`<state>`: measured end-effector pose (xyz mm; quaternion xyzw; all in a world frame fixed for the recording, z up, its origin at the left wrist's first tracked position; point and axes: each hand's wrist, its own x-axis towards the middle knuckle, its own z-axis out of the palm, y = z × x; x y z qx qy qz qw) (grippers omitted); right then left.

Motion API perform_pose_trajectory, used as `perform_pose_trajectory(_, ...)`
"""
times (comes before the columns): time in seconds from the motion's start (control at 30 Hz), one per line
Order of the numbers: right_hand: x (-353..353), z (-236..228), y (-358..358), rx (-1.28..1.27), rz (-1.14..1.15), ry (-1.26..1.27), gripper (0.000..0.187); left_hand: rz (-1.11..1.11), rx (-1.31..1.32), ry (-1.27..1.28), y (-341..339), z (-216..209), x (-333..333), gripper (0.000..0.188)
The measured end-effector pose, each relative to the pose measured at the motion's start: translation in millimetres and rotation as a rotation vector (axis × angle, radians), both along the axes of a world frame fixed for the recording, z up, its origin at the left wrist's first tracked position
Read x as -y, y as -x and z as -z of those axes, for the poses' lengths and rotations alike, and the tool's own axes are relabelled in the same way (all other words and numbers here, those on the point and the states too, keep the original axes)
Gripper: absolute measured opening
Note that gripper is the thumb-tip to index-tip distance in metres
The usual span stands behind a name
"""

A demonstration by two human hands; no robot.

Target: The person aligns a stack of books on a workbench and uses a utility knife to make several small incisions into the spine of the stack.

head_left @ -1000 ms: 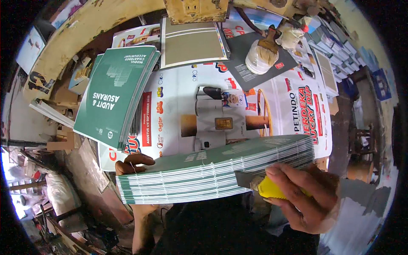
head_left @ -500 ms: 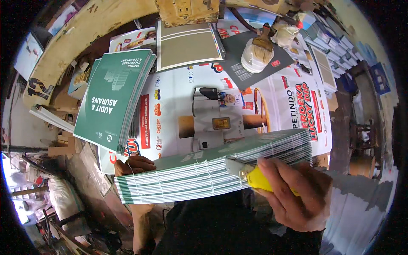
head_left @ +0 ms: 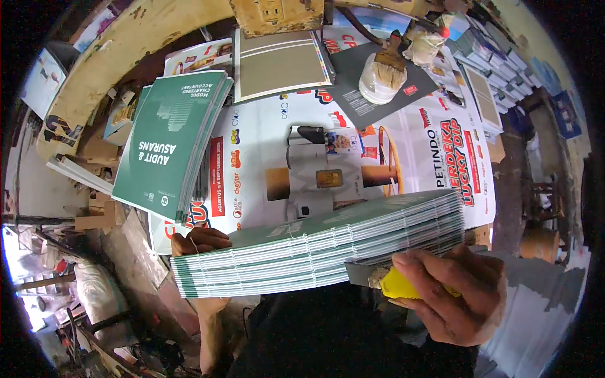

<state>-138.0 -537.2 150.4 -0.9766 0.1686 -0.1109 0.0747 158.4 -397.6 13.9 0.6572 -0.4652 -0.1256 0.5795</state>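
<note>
A thick stack of green-covered booklets (head_left: 271,268) is held level, its white and green spines facing me. Bits of thread or staples show along those spines. My left hand (head_left: 200,240) is closed around the stack's left end, fingers on top; its thumb is hidden below. In my right hand (head_left: 454,290) is a yellow-handled putty knife (head_left: 400,285), gripped between thumb and fingers. Its flat metal blade points left against the lower part of the spines, right of the middle.
Another pile of green booklets (head_left: 167,142) lies at the left of the poster-covered table (head_left: 258,145). A brush (head_left: 389,63) rests on a white tub (head_left: 375,88) upon a dark sheet (head_left: 346,69). Several paper stacks (head_left: 485,47) stand at the far right.
My right hand and the putty knife have moved right and slightly down along the spines. My left hand keeps its hold on the stack, whose lower left end sits slightly higher.
</note>
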Motion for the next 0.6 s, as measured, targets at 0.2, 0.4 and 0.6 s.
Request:
perform_pose_trajectory(0.2,0,-3,2,-0.019,-0.014,0.088,0.051,0.017,0.026,0.024,-1,0,4,0.039)
perform_pose_trajectory(0.4,4,-6,0,-0.054,-0.074,0.123,0.054,0.031,0.052,0.031,0,-3,5,0.039)
perform_pose_trajectory(0.6,-3,-5,-3,-0.112,-0.051,0.131,0.048,0.045,0.089,0.045,-1,-5,4,0.038)
